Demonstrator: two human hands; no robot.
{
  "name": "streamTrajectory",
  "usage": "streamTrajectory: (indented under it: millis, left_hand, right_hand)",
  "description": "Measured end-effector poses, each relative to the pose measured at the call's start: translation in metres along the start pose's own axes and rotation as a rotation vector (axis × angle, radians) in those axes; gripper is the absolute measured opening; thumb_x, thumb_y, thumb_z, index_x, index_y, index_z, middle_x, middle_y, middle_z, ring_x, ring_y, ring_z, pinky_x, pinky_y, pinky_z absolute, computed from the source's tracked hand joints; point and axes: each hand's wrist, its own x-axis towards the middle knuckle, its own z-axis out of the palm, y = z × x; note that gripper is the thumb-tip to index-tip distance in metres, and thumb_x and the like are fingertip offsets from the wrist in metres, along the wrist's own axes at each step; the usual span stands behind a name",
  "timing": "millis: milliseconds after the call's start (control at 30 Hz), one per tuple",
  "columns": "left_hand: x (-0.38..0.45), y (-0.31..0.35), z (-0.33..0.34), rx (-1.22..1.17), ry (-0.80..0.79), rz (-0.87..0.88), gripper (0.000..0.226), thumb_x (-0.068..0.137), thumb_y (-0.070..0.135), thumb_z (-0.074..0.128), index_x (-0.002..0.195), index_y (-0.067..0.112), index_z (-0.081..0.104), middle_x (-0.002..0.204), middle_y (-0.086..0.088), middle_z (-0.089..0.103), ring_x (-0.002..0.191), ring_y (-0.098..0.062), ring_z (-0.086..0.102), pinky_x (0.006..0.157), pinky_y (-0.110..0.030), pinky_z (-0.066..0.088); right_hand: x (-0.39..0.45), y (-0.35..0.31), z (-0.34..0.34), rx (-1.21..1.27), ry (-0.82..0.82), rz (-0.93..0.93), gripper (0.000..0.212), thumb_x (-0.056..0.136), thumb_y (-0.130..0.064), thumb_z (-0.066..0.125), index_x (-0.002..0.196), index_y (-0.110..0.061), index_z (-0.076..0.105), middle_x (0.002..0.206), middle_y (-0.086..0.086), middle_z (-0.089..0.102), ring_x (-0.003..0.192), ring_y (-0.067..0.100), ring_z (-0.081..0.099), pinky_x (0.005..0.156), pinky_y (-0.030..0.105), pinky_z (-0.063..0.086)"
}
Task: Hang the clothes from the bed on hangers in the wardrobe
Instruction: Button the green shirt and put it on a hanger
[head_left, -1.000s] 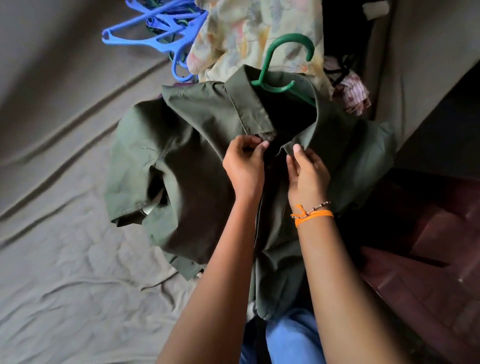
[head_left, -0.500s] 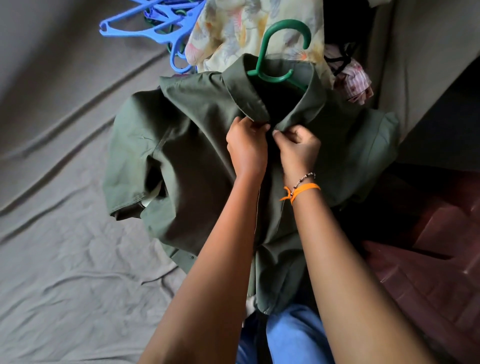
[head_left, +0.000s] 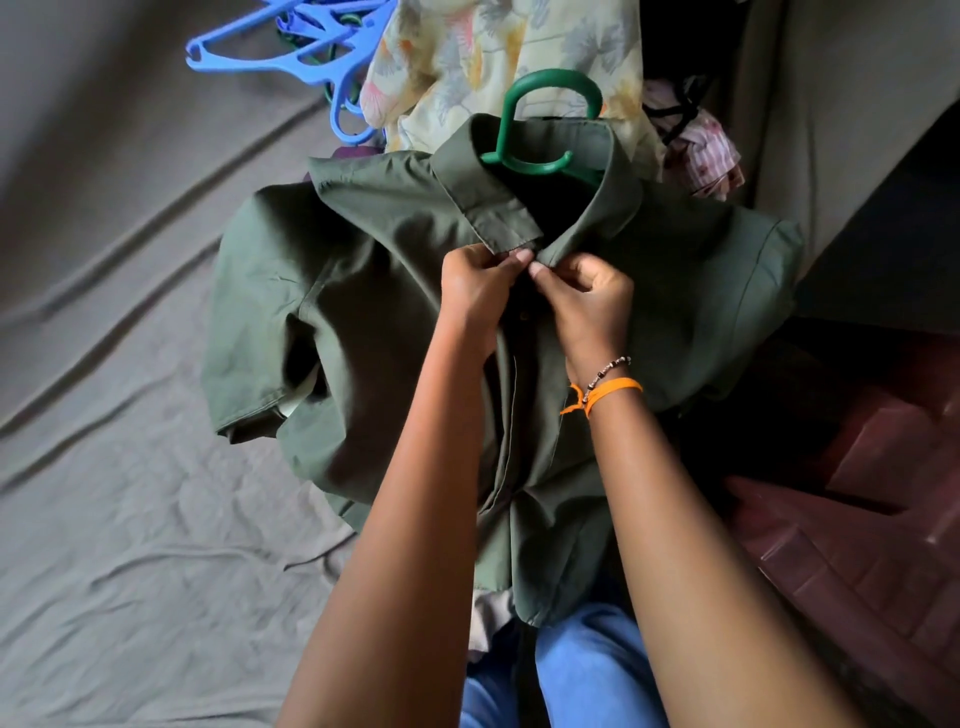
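A dark green shirt (head_left: 363, 312) lies on the bed with a green hanger (head_left: 524, 124) inside it, the hook sticking out above the collar. My left hand (head_left: 478, 296) pinches the left front edge just below the collar. My right hand (head_left: 592, 306), with an orange band at the wrist, pinches the right front edge against it. The two hands meet at the top of the shirt's opening. What lies between the fingertips is hidden.
Several blue hangers (head_left: 291, 57) lie at the top left on the grey bedsheet (head_left: 130, 519). A pale floral garment (head_left: 498, 47) and a pink striped cloth (head_left: 701, 150) lie behind the shirt. A dark reddish floor (head_left: 857, 545) is at the right.
Both hands moved up the shirt front to the collar and closed together, drawing the two front edges shut under the collar.
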Motion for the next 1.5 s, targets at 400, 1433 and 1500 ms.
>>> streamTrajectory:
  millis: [400, 1433, 1500]
  left_hand:
    - [0.004, 0.012, -0.025, 0.09, -0.226, -0.186, 0.036, 0.088, 0.01, 0.064, 0.056, 0.018, 0.051, 0.049, 0.009, 0.051, 0.057, -0.002, 0.044, 0.066, -0.02, 0.039]
    - [-0.003, -0.022, -0.007, 0.118, 0.276, -0.03, 0.016, 0.083, 0.012, 0.064, 0.071, 0.022, 0.067, 0.077, -0.002, 0.071, 0.077, -0.02, 0.068, 0.081, -0.032, 0.055]
    - [-0.009, -0.027, -0.009, 0.156, 0.282, -0.021, 0.019, 0.084, 0.012, 0.061, 0.071, 0.025, 0.066, 0.079, 0.001, 0.07, 0.076, -0.018, 0.065, 0.082, -0.033, 0.053]
  right_hand:
    - [-0.006, -0.013, -0.005, 0.051, -0.091, 0.014, 0.022, 0.081, 0.003, 0.066, 0.069, -0.015, 0.065, 0.056, -0.009, 0.067, 0.055, 0.001, 0.06, 0.059, 0.017, 0.051]
    - [-0.009, -0.027, -0.029, -0.218, 0.193, -0.185, 0.02, 0.08, 0.002, 0.056, 0.098, -0.004, 0.06, 0.085, -0.001, 0.057, 0.07, -0.003, 0.054, 0.069, 0.018, 0.045]
    - [-0.005, -0.039, -0.035, -0.359, 0.235, -0.416, 0.04, 0.073, 0.002, 0.056, 0.113, -0.004, 0.056, 0.099, -0.002, 0.051, 0.084, 0.007, 0.051, 0.072, 0.017, 0.042]
